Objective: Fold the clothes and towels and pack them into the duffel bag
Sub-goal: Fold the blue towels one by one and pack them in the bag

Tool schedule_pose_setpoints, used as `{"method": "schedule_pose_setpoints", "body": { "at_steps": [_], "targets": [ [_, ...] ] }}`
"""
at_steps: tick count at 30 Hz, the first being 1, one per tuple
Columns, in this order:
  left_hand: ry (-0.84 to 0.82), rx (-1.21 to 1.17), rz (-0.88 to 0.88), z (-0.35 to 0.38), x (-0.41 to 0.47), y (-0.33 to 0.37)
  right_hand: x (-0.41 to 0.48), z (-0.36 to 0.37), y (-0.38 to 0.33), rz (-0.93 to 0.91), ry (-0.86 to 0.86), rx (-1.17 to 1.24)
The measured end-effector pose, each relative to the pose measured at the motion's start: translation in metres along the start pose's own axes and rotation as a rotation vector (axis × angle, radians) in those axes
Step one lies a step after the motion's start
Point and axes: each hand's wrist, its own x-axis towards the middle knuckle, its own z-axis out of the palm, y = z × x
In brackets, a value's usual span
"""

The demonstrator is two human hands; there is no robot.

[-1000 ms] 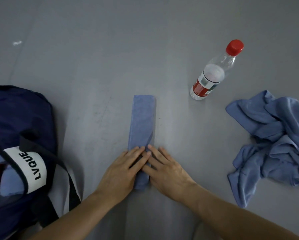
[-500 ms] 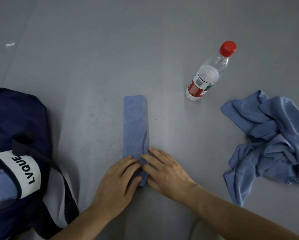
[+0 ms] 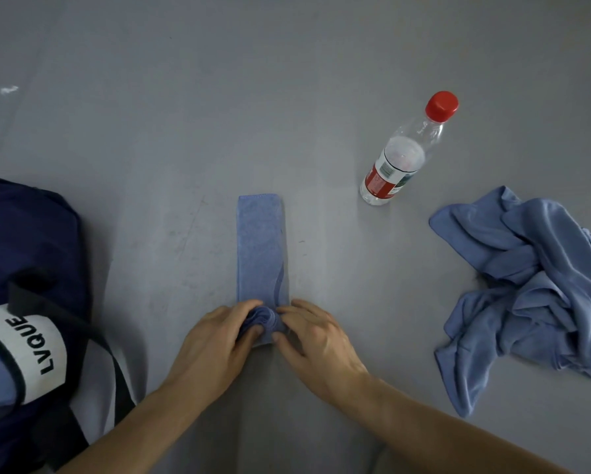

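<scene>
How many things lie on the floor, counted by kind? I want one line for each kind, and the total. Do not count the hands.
Blue cloths: 2, the folded towel being rolled at its near end and the crumpled garment
Bags: 1, the navy duffel bag
Bottles: 1, the red-capped water bottle
Total: 4

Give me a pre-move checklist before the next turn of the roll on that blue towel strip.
1. Both hands on the rolled end: ok. Left hand and right hand pinch it from either side.
2. Roll started at the near end of the towel strip: ok.
3. Strip ahead lies flat and straight: ok, apart from one curved crease near its right edge.
4. Path ahead clear: ok. The water bottle stands off to the right, apart from the strip.
5. Duffel bag within reach on the left: ok.
6. Roll tightness: cannot tell.
</scene>
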Motion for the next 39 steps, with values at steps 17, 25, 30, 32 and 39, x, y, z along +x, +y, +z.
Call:
{"method": "schedule_pose_setpoints", "body": {
  "at_steps": [17,25,30,32,39],
  "targets": [
    [0.231,0.058,-0.019,0.007,0.021,-0.009,0.019,0.009,0.015,-0.314,0.126,-0.563],
    [0.175,0.281,0.346,0.015,0.005,-0.023,0.021,0.005,0.010,-0.270,0.144,-0.581],
    [-0.063,0.354,0.264,0.016,0.003,-0.036,0.019,0.003,0.003,-0.254,0.102,-0.698],
    [-0.055,0.329,0.249,0.013,0.008,-0.035,0.020,0.003,0.002,-0.246,0.105,-0.701],
    [-0.014,0.111,0.102,0.000,0.012,-0.021,0.028,-0.004,0.007,-0.214,0.074,-0.456]
  ]
}}
